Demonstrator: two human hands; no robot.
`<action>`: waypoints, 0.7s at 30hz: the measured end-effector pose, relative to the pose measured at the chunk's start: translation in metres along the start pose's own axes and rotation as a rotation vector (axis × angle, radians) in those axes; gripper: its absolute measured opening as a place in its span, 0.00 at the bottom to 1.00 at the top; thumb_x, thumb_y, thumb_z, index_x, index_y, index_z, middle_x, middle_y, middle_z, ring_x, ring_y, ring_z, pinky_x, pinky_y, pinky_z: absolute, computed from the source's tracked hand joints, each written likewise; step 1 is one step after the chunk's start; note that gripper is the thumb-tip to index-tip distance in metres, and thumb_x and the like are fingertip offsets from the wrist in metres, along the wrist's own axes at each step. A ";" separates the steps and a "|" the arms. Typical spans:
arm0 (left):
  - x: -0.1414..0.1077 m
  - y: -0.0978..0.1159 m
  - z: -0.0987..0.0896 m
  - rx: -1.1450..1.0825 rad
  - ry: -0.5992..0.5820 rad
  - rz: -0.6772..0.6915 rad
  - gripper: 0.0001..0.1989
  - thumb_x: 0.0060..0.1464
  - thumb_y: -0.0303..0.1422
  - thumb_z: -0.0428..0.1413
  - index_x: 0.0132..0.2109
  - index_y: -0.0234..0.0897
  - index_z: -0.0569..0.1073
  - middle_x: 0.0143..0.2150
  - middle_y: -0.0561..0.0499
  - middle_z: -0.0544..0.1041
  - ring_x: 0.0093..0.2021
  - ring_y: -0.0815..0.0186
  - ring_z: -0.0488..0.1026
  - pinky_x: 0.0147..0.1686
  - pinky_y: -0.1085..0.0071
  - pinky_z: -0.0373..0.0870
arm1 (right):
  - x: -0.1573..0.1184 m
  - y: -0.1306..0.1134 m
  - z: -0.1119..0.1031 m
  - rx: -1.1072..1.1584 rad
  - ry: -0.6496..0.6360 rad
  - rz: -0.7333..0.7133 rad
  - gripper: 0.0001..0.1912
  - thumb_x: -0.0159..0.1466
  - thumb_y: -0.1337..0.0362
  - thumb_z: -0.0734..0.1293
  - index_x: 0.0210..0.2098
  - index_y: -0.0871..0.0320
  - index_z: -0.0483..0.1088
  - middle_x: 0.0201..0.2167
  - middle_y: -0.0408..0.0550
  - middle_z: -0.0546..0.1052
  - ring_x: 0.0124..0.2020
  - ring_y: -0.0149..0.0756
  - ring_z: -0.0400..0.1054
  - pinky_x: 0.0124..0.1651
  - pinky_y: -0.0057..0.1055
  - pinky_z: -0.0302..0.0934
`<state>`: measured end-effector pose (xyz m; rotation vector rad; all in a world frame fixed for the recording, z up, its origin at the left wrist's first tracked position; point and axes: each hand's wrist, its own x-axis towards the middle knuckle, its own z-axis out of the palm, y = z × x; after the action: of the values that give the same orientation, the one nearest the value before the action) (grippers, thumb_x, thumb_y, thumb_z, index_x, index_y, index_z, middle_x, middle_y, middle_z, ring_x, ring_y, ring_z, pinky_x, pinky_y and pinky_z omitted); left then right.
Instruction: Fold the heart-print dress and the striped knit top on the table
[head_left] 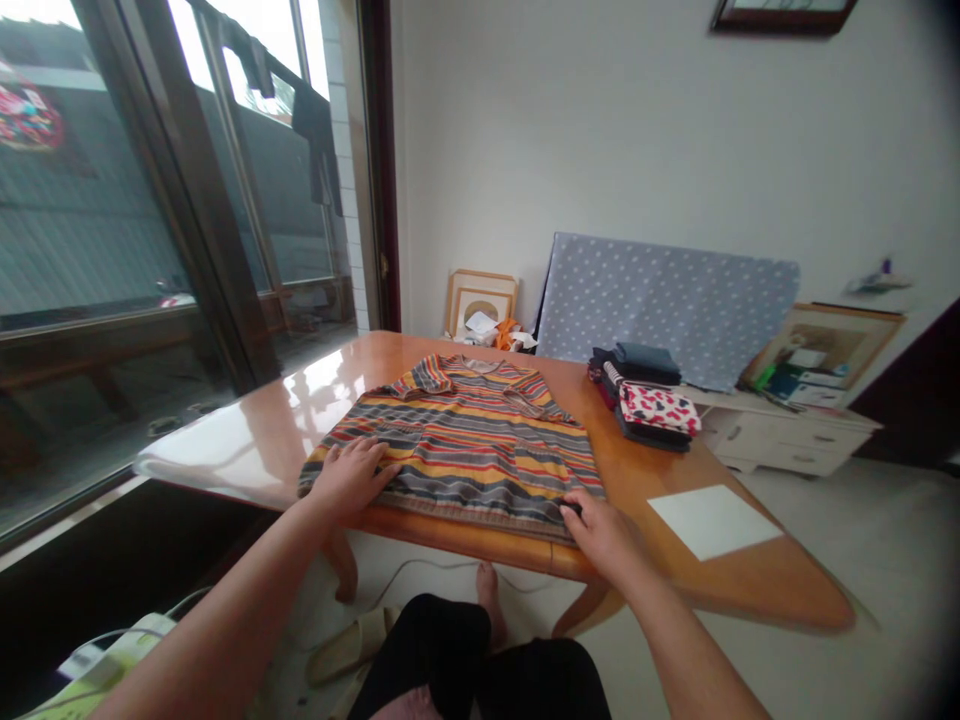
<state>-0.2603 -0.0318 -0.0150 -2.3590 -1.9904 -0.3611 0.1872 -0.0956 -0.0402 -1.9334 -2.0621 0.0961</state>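
Observation:
A short-sleeved shirt [465, 450] with orange, grey and red stripes lies spread on the wooden table, its neckline towards the far side and its hem along the near edge. On its near left part rests my left hand [354, 475], palm down with the fingers spread. At the lower right corner of the shirt, my right hand [596, 525] has thumb and fingers closed on the hem.
Folded clothes [649, 400] are stacked at the table's back right, and a white sheet [712, 520] lies on the right of the wooden table [637, 490]. Behind stand a dotted grey cloth [660, 300] and a white cabinet [787, 438]. A glass door is at left.

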 end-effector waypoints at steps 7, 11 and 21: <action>0.005 0.035 0.002 -0.137 0.037 0.213 0.24 0.65 0.51 0.46 0.56 0.45 0.75 0.61 0.46 0.75 0.60 0.51 0.70 0.61 0.56 0.61 | -0.001 -0.002 -0.002 0.003 -0.016 0.023 0.16 0.69 0.53 0.61 0.52 0.46 0.73 0.43 0.46 0.82 0.44 0.43 0.75 0.41 0.33 0.59; 0.009 0.025 0.013 -0.141 -0.008 0.152 0.29 0.63 0.54 0.48 0.62 0.43 0.73 0.65 0.43 0.72 0.64 0.49 0.67 0.63 0.54 0.59 | -0.003 -0.004 -0.005 0.017 -0.009 0.024 0.16 0.69 0.53 0.60 0.51 0.47 0.73 0.43 0.46 0.82 0.44 0.43 0.75 0.41 0.33 0.59; 0.017 0.057 0.005 -0.145 0.068 0.269 0.22 0.65 0.47 0.49 0.58 0.42 0.74 0.57 0.43 0.76 0.58 0.52 0.71 0.59 0.58 0.64 | -0.001 -0.005 -0.008 0.020 -0.031 0.041 0.16 0.69 0.52 0.61 0.51 0.47 0.73 0.39 0.46 0.82 0.40 0.41 0.75 0.38 0.31 0.57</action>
<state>-0.2008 -0.0251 -0.0098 -2.6179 -1.6412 -0.5797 0.1845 -0.0982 -0.0314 -1.9742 -2.0337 0.1566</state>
